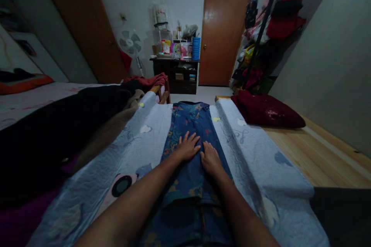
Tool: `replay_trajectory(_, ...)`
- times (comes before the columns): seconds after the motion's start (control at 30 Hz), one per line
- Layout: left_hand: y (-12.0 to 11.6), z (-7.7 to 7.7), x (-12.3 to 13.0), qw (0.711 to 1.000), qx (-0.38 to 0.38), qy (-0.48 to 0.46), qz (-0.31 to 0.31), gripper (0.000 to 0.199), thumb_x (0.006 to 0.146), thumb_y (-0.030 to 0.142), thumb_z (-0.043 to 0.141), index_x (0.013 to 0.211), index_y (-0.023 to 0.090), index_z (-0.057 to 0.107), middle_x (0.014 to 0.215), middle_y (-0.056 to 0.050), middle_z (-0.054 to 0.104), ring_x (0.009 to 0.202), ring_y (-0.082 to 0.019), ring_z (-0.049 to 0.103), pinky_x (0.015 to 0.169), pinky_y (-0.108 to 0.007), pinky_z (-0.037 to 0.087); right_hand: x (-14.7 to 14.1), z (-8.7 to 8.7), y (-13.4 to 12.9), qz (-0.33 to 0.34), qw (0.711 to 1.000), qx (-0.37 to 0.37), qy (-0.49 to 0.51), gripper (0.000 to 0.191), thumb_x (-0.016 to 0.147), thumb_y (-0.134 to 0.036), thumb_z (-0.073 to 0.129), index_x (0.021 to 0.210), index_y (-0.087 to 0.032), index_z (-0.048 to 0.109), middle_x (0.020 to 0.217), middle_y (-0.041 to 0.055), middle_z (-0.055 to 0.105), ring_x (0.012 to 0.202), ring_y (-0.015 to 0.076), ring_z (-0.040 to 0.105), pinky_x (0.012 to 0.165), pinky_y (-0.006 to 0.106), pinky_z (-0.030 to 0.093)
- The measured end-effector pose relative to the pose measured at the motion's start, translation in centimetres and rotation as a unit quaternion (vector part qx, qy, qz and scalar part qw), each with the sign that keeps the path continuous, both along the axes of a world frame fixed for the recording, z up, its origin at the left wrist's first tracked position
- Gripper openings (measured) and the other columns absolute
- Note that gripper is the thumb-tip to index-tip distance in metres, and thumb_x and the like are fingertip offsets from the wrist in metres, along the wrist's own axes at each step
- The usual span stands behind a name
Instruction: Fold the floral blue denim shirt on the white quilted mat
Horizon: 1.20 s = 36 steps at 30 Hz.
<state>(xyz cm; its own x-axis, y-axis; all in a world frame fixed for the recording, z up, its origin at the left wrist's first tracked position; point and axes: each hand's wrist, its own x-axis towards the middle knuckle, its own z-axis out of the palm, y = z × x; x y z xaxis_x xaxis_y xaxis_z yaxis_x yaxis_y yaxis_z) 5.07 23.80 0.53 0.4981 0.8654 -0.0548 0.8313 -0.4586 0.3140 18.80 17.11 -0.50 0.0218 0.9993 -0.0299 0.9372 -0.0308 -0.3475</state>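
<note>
A dark blue garment with a floral pattern (pixel 189 123) lies lengthwise on a light blue patterned sheet (pixel 153 131). Its nearer part shows a folded-over edge, with more of the same cloth below. My left hand (pixel 188 147) rests flat on the garment near its middle, fingers spread. Just to the right, my right hand (pixel 211 158) lies on the same cloth, its fingers stretched out and slightly bent. The two hands are close together but apart. Neither one grips anything.
A pink phone-like device (pixel 121 187) lies on the sheet beside my left forearm. Dark clothes (pixel 66 123) are piled at the left. A dark red folded cloth (pixel 266 110) lies on the wooden boards (pixel 301 142) at the right. Beyond are a fan (pixel 131 42) and a black cabinet (pixel 176 73).
</note>
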Motion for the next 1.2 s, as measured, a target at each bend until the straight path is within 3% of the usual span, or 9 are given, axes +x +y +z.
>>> replay_trajectory(0.13,-3.6,0.2,-0.3,0.999,-0.016,0.009,-0.038,0.056,0.095,0.046,0.039,0.148,0.030,0.035,0.160,-0.006,0.023,0.148,-0.030,0.013,0.115,-0.060,0.017,1.1,0.0,-2.1,0.035,0.999,-0.005,-0.004,0.054,0.096,-0.024,0.034,0.147,-0.008,0.038,0.155,0.0130,0.033,0.145,0.0243,0.025,0.117,0.038,0.022)
replay_trajectory(0.33,-8.4,0.8,-1.6,0.999,-0.013,-0.004,-0.052,0.059,0.095,0.044,0.040,0.149,0.021,0.034,0.157,-0.009,0.032,0.147,-0.026,0.022,0.118,-0.047,0.021,1.9,0.0,-5.0,0.042,0.999,0.001,-0.001,0.051,0.095,-0.021,0.034,0.144,-0.011,0.043,0.156,0.0120,0.033,0.145,0.0259,0.026,0.117,0.041,0.020)
replay_trajectory(0.53,-12.4,0.1,-2.1,0.999,0.015,0.014,-0.033,0.064,0.094,0.049,0.040,0.151,0.023,0.028,0.159,-0.005,0.027,0.148,-0.029,0.013,0.118,-0.053,0.017,1.4,1.2,-4.7,0.008,0.995,0.037,0.090,0.050,0.095,-0.025,0.038,0.143,-0.010,0.043,0.136,0.0149,0.057,0.125,0.0209,0.053,0.106,0.032,0.036)
replay_trajectory(0.63,-13.0,-0.6,-1.8,0.999,0.040,0.019,-0.018,0.065,0.094,0.046,0.039,0.152,0.020,0.025,0.160,-0.007,0.023,0.149,-0.027,0.011,0.119,-0.052,0.014,0.6,1.2,-4.8,0.011,0.995,0.058,0.079,0.047,0.093,-0.024,0.043,0.138,-0.013,0.050,0.136,0.0129,0.058,0.124,0.0232,0.052,0.105,0.034,0.037)
replay_trajectory(0.77,-13.1,-1.0,-1.6,0.998,0.052,0.019,0.028,0.077,0.092,0.049,0.043,0.152,0.007,0.020,0.161,-0.017,0.013,0.149,-0.027,0.009,0.119,-0.048,0.017,0.3,0.5,-5.7,0.033,0.996,0.077,0.023,0.045,0.089,-0.014,0.041,0.131,-0.016,0.058,0.143,0.0098,0.051,0.132,0.0240,0.043,0.109,0.037,0.033)
replay_trajectory(0.93,-13.3,-1.2,-1.5,0.995,0.073,0.027,0.056,0.075,0.092,0.052,0.041,0.150,0.007,0.027,0.160,-0.016,0.020,0.149,-0.031,0.011,0.119,-0.048,0.018,0.6,0.9,-4.6,0.035,0.996,0.087,-0.003,0.041,0.089,-0.013,0.039,0.121,-0.013,0.065,0.135,0.0136,0.058,0.129,0.0238,0.048,0.108,0.034,0.033)
replay_trajectory(1.07,-13.2,-1.8,-1.5,0.993,0.100,0.041,0.054,0.075,0.092,0.055,0.037,0.151,0.010,0.026,0.160,-0.014,0.021,0.148,-0.031,0.013,0.119,-0.050,0.017,-0.3,1.4,-1.7,0.045,0.992,0.115,0.004,0.047,0.093,-0.016,0.034,0.137,-0.012,0.051,0.148,0.0123,0.045,0.139,0.0231,0.036,0.112,0.037,0.029)
replay_trajectory(1.2,-13.3,-2.6,-1.4,0.988,0.110,0.058,0.095,0.081,0.089,0.063,0.039,0.152,0.013,0.026,0.159,-0.017,0.022,0.147,-0.037,0.013,0.116,-0.059,0.013,-1.1,0.7,0.8,0.092,0.993,0.068,-0.007,0.052,0.097,-0.028,0.032,0.147,-0.016,0.037,0.157,0.0074,0.031,0.145,0.0223,0.025,0.116,0.043,0.022)
